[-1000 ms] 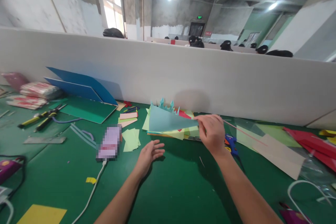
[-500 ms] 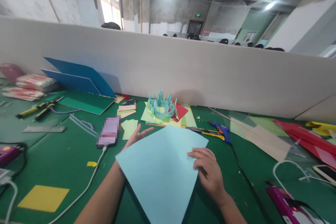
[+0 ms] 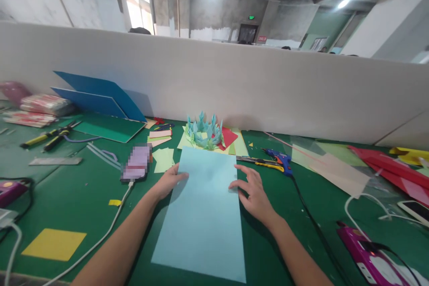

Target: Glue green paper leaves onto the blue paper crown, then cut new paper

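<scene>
A light blue sheet of paper (image 3: 204, 219) is before me over the green table, its far edge close to a paper crown (image 3: 205, 136) of pale blue and green leaf shapes. At the sheet's left edge is my left hand (image 3: 168, 182), thumb on top and the other fingers partly hidden, pinching the paper. My right hand (image 3: 253, 192) touches the right edge with its fingers apart and bent. Just beyond that hand lie a yellow utility knife (image 3: 268, 163) and a blue glue gun (image 3: 283, 161).
A phone (image 3: 136, 163) with a white cable lies left of the sheet. Pliers (image 3: 55, 136), blue boards (image 3: 100, 98) and a yellow paper piece (image 3: 53, 244) are farther left. A purple power strip (image 3: 358, 250) and red sheets (image 3: 389, 172) lie right. A white partition (image 3: 284, 94) borders the back.
The blue sheet has turned from a diamond-like angle to nearly straight and come down nearer the table. My left hand has come out from behind it to its left edge; my right hand shifted slightly.
</scene>
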Demonstrator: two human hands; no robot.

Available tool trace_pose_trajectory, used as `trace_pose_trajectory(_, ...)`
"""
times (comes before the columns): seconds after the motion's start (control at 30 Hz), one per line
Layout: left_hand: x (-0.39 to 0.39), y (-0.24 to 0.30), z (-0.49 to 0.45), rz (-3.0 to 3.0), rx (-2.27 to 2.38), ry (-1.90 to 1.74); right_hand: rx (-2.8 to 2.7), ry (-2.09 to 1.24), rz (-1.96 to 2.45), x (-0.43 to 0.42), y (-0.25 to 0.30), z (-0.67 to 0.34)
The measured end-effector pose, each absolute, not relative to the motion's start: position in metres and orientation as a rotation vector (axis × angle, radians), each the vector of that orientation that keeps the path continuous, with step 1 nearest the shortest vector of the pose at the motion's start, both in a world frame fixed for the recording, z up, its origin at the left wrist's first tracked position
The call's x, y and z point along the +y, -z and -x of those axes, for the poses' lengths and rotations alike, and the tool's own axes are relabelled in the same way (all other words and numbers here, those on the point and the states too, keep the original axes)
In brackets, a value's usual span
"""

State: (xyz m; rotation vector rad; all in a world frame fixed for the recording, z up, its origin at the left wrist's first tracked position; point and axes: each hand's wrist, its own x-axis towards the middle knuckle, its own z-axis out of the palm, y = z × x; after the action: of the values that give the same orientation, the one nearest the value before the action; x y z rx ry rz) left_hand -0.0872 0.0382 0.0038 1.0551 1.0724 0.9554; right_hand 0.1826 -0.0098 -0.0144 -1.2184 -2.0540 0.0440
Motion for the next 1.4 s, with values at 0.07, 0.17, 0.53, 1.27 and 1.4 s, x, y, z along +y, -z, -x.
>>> trace_pose_trajectory(0.07, 0.039, -0.002, 0.086, -0.976, 1.079, -1.113, -2.169, -0.1, 1.191, -0.005, 0.015, -0.181)
trace_pose_trajectory(0.17, 0.038, -0.004, 0.082, -0.901, 1.062, -1.193, -2.303, -0.236, 1.203, -0.004, 0.02, -0.178)
trace_pose_trajectory(0.53, 0.038, -0.008, 0.076, -0.729, 1.075, -1.151, -2.254, -0.553, 1.018, -0.006, 0.028, -0.193)
trace_pose_trajectory(1.27, 0.041, -0.022, 0.082, -1.275, 1.204, -0.998, -1.945, -0.739, 0.881, -0.013, 0.017, -0.189)
trace_pose_trajectory(1.4, 0.042, -0.016, 0.058, -1.413, 1.196, -0.892, -2.015, -0.765, 0.861, -0.01, 0.016, -0.185)
